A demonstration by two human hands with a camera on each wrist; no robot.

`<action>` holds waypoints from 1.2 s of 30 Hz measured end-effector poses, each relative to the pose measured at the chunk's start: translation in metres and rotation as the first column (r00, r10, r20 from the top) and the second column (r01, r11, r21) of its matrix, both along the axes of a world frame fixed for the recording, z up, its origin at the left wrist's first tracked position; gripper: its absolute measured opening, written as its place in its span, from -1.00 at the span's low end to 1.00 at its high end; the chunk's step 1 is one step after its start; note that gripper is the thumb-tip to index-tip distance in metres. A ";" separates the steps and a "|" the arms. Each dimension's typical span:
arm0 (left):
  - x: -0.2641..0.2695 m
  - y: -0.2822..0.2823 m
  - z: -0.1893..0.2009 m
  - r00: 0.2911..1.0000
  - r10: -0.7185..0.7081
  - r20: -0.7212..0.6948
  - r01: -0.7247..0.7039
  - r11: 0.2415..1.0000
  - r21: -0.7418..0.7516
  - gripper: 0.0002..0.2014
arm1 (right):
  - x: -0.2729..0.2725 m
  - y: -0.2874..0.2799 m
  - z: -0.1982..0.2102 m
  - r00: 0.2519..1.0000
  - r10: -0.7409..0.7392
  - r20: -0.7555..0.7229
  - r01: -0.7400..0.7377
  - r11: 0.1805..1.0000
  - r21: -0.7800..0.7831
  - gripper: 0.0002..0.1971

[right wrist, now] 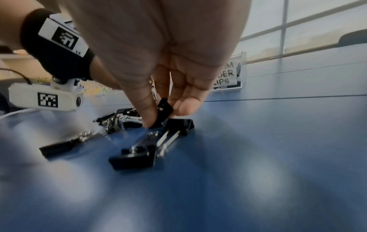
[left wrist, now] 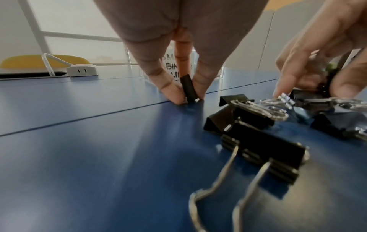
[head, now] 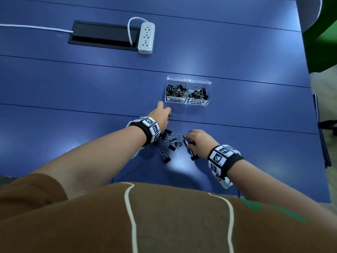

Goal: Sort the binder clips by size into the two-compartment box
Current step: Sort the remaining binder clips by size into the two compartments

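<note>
Head view looks steeply down from above; both wrist views skim the table (head: pixel 73 84) closely, sharing the clip pile (head: pixel 170 141).

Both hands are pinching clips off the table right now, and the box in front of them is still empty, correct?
Not empty. The head view shows both compartments of the box already holding clips. The rest stands: the left hand and right hand each pinch a clip at the table.

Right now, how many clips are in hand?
2. The first clip is pinched by the left hand at the table, in front of the box. The second clip is pinched by the right hand over the pile. Palms may hide more.
</note>
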State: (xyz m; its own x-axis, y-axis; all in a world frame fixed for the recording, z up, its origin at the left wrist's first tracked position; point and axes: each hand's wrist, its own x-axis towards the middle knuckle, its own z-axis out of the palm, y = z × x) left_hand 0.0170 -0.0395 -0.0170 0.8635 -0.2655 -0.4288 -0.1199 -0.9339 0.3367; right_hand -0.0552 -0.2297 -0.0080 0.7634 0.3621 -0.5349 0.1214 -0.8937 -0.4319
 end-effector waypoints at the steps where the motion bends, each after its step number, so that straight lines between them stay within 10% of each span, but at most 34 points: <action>1: 0.000 0.000 0.000 1.000 0.007 0.009 -0.007 1.000 -0.001 -0.75 | -0.002 0.000 -0.002 1.000 -0.002 0.010 0.002 1.000 -0.011 -0.61; 10: -0.007 0.002 -0.002 0.999 0.000 0.055 0.003 0.999 -0.052 -0.83 | 0.002 -0.010 -0.009 0.967 -0.249 0.056 0.237 0.957 0.169 -0.82; 20: -0.011 0.002 -0.003 0.994 0.103 0.034 -0.099 0.989 -0.105 -0.76 | 0.095 -0.029 0.034 0.711 -0.689 0.140 0.592 0.694 0.409 -0.85; 28: 0.006 -0.028 0.029 0.992 0.116 0.056 -0.092 0.942 -0.324 -0.80 | 0.126 -0.023 0.034 0.823 -0.503 0.264 0.473 0.864 0.174 -0.83; 36: 0.060 -0.080 0.063 0.977 0.151 0.150 -0.062 0.876 -0.478 -0.80 | 0.057 -0.038 0.032 0.843 -0.489 0.224 0.428 0.862 0.271 -0.82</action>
